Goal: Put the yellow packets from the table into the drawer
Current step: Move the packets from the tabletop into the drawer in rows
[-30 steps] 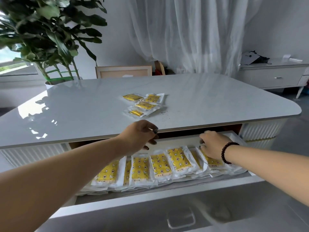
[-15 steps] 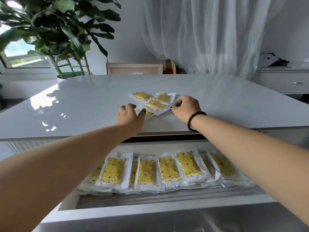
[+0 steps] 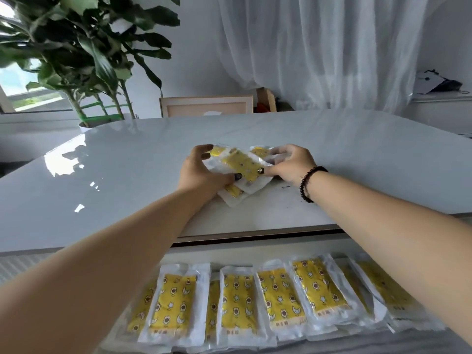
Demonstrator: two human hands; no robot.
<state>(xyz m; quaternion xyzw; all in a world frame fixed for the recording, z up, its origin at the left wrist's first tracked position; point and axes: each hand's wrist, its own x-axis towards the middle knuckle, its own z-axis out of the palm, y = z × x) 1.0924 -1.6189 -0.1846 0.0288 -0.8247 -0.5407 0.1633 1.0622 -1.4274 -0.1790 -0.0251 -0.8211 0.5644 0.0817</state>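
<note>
Head view: reached up from the drawer (image 3: 255, 254) within the last second; left hand (image 3: 201, 172) and right hand (image 3: 291, 163) fingers closed around the last yellow packets (image 3: 242, 164), bunched mid-bench (image 3: 115, 180), likely the final load.

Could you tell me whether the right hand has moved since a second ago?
Yes. The right hand left the open drawer and went forward onto the table, gripping the yellow packets.

**Hands leave the drawer and gather the packets**

A second ago both hands were down among the packets in the open white drawer (image 3: 255, 254). Now the left hand (image 3: 201, 171) and right hand (image 3: 291, 163) have closed from 9 and 3 o'clock on the small pile of clear-wrapped yellow packets (image 3: 242, 166) on the glossy white bench (image 3: 127, 175), bunching it together.
</note>
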